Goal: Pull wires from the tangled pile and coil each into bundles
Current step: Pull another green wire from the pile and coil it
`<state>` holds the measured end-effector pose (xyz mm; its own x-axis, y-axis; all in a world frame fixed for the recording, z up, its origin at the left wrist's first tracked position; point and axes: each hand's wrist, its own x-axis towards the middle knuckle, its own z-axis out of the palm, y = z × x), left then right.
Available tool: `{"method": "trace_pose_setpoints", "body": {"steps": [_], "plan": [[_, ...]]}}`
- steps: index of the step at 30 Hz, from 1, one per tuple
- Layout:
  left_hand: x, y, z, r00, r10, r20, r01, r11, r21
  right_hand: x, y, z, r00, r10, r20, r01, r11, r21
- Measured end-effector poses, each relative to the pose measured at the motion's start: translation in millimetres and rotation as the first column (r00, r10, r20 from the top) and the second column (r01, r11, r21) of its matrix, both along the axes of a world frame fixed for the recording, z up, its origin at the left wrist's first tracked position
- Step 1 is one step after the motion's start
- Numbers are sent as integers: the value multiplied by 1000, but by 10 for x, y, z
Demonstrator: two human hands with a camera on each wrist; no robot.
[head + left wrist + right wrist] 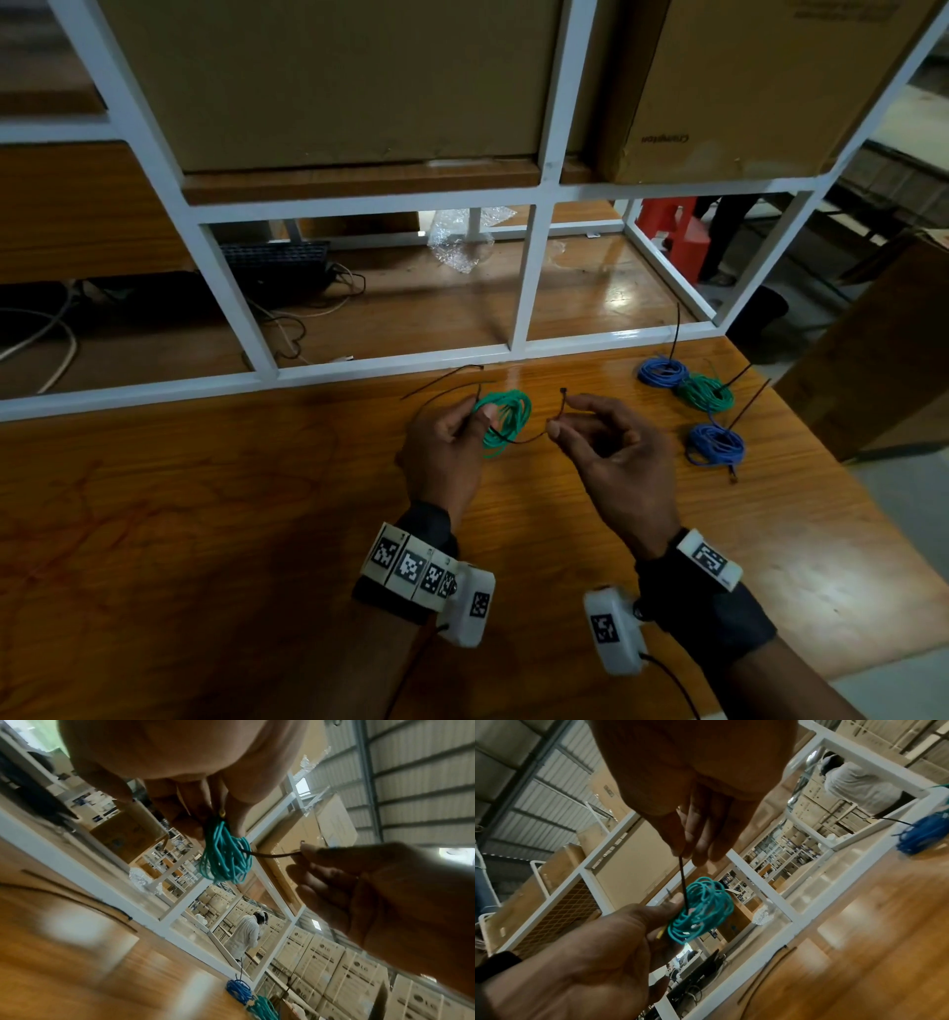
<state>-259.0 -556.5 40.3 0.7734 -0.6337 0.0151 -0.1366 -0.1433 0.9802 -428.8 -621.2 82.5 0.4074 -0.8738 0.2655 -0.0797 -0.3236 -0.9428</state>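
Observation:
My left hand point(452, 442) grips a coiled green wire bundle point(506, 419) just above the wooden table point(205, 514); the same bundle point(226, 858) hangs below my fingers in the left wrist view. My right hand point(590, 437) pinches a thin black cable tie point(534, 437) that runs from the bundle point(703, 906) to my thumb and forefinger; the tie point(683, 880) is taut in the right wrist view. Three tied bundles lie at the right: a blue one point(662, 371), a green one point(704, 393) and another blue one point(716, 444).
Loose black ties point(441, 383) lie on the table near the white metal frame point(390, 362). Cardboard boxes point(334, 77) stand on the shelf behind. A keyboard point(277, 257) and cables sit beyond the frame. A person in white point(244, 935) stands far off.

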Motion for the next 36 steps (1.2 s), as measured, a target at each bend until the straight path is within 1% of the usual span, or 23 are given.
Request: {"method": "trace_pose_setpoints", "body": {"steps": [2, 4, 6, 9, 13, 19, 21, 23, 25, 31, 33, 36], "plan": [[-30, 22, 36, 989, -52, 137, 41, 996, 85, 47, -2, 52, 999, 1, -51, -4, 998, -68], [-55, 28, 77, 969, -100, 224, 68, 987, 149, 85, -23, 69, 989, 10, -146, -32, 987, -155], [-88, 43, 152, 959, -134, 250, 92, 981, 173, 123, -46, 64, 973, 4, -232, -53, 977, -205], [-108, 72, 224, 951, -153, 270, 108, 979, 174, 156, -39, 64, 961, -10, -277, -55, 972, -228], [-86, 87, 247, 947, -162, 277, 115, 977, 180, 146, 2, 84, 964, 33, -264, -89, 975, -203], [-77, 108, 227, 933, -164, 319, 106, 976, 192, 167, -2, 67, 967, 27, -255, -82, 975, -209], [-87, 116, 286, 917, -185, 353, 112, 970, 217, 177, -2, 63, 960, 37, -278, -100, 971, -218], [-98, 137, 344, 885, -206, 417, 100, 960, 262, 182, -8, 49, 952, 43, -302, -113, 969, -221], [-109, 152, 371, 868, -205, 452, 85, 959, 271, 180, -16, 32, 952, 41, -304, -111, 970, -217], [-91, 152, 395, 868, -199, 454, 75, 958, 278, 121, -12, 50, 976, 10, -216, -57, 975, -214], [-103, 157, 429, 865, -201, 460, 88, 963, 255, 120, 2, 48, 977, 8, -213, -59, 970, -234], [-137, 168, 461, 852, -232, 468, 119, 959, 258, 138, 25, 38, 968, 24, -249, -93, 958, -272]]}}
